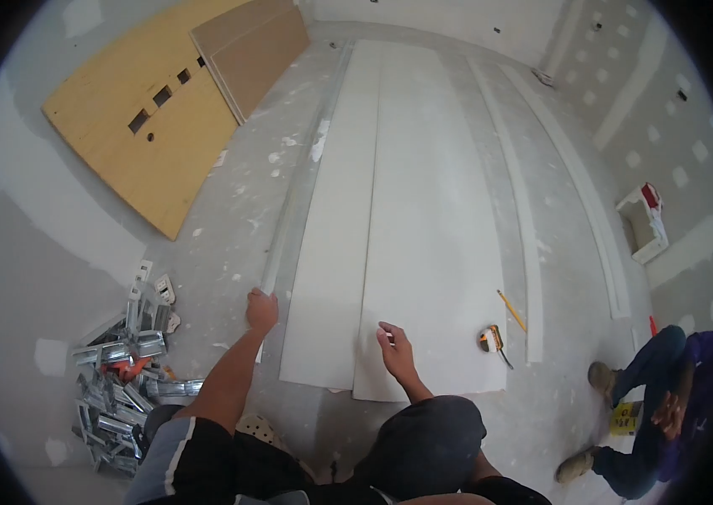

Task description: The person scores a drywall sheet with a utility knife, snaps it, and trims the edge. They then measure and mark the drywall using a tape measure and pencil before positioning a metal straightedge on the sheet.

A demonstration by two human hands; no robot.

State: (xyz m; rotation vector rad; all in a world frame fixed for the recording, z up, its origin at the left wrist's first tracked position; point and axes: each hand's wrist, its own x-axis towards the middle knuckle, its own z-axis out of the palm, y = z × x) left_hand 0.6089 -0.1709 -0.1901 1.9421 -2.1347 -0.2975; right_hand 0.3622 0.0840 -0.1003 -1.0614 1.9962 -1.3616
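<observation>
- The left hand (261,310) clasps the near end of a long thin strip (289,210) lying on the concrete floor (239,219), just left of the boards.
- The right hand (395,347) rests with fingers spread, gripping nothing, on the near end of a wide drywall board (432,210).
- A tape measure (489,338) and a pencil (510,310) lie on that board, right of the hand.
- Metal offcuts (121,379) are heaped at the left; another person (668,404) sits at the right.

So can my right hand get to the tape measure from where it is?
Probably yes. The right hand rests on the drywall sheet, and the tape measure lies on that sheet just to its right, with nothing between them.
</observation>
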